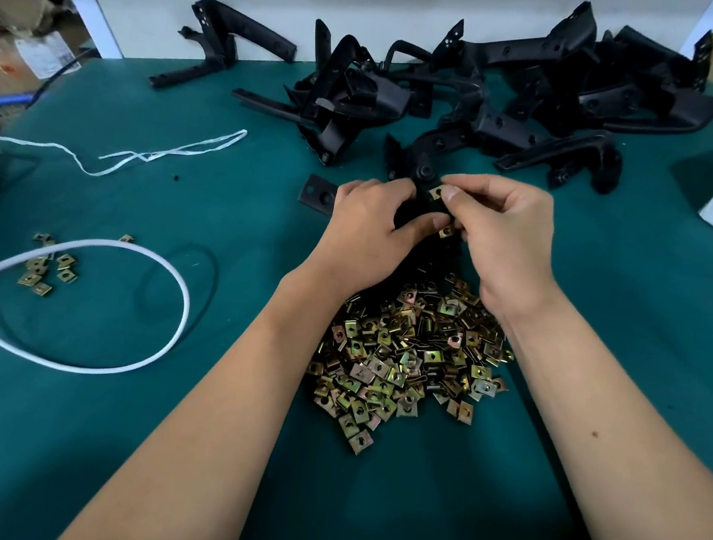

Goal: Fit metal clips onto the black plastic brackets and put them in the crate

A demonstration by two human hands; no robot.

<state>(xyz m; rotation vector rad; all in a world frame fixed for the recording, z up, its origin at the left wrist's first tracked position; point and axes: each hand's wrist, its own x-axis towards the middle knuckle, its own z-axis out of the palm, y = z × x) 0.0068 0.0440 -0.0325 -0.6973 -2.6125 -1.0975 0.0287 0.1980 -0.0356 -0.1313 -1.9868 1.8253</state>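
Clip going on, mid-counter!

Left hand (pixel 372 222) gripping the black plastic bracket (pixel 424 174) to steady it; right hand (pixel 497 234) fingers (pixel 448 192) pinching a small brass-coloured metal clip (pixel 436 192) onto its edge. Loose heap of metal clips (pixel 406 358) at 6 o'clock for easy reach, tangled pile of black brackets (pixel 482 91) at 12. Bracket mostly hidden under the palms; crate nowhere visible.

Black plastic bracket (pixel 423 197), gripped between left hand (pixel 373 231) and right hand (pixel 501 243); right fingertips pinch a metal clip (pixel 438 192) on it. Clip heap (pixel 411 358) beneath wrists. Bracket pile (pixel 481 100) beyond hands. White cord (pixel 130 249) left.
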